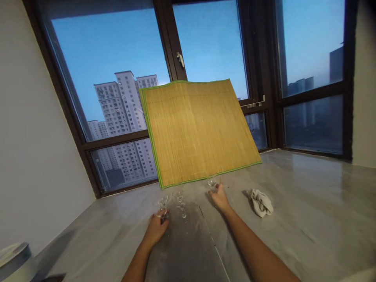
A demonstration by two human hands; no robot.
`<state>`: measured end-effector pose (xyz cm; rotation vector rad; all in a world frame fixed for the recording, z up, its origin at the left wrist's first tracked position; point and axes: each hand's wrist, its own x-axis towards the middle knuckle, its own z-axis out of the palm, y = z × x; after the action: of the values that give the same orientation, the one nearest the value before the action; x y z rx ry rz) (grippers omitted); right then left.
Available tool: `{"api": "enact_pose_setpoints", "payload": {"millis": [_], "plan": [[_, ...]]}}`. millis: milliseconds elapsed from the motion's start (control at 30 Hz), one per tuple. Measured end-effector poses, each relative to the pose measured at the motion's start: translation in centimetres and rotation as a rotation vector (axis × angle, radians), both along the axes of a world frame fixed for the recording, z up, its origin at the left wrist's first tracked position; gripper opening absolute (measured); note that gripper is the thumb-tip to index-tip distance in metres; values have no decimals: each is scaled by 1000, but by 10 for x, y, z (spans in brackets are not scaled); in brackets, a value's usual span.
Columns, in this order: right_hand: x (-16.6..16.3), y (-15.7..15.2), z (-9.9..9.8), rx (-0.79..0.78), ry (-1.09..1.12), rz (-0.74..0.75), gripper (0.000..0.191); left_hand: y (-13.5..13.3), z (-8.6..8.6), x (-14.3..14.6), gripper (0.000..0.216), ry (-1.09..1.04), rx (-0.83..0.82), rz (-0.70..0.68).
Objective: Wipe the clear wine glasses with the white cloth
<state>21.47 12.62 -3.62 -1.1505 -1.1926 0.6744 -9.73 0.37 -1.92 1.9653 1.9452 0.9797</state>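
On the grey marble-look surface, my left hand (pixel 158 228) has its fingers curled round a clear glass (pixel 163 202). Farther forward and to the right, my right hand (pixel 219 196) is closed at the lower part of another clear glass (pixel 211 183), just in front of the bamboo mat. Between the two hands stands a clear stemmed glass (pixel 179 197), nearer to my left hand and touched by neither. The glasses are see-through and faint, so their exact outlines are hard to make out.
A yellow bamboo mat (pixel 199 129) with green edging leans upright against the window. To the right of my right hand lies a crumpled whitish cloth (pixel 261 203). A round white container (pixel 16 260) sits at the lower left. Dark window frames (pixel 117 138) border the marble surface (pixel 317 203).
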Motion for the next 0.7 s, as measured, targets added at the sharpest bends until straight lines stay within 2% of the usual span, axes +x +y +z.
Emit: {"api": "enact_pose_setpoints", "payload": {"millis": [167, 400, 533, 700], "plan": [[-2, 7, -6, -8, -24, 7, 83, 4, -2, -6, 34, -33, 82, -43], [-21, -17, -5, -50, -9, -32, 65, 3, -3, -7, 30, -47, 123, -49], [-44, -39, -7, -32, 7, 35, 57, 3, -3, -7, 25, -51, 115, -84], [-62, -66, -4, 3, 14, 163, 53, 5, -6, -9, 25, -44, 125, -63]]}}
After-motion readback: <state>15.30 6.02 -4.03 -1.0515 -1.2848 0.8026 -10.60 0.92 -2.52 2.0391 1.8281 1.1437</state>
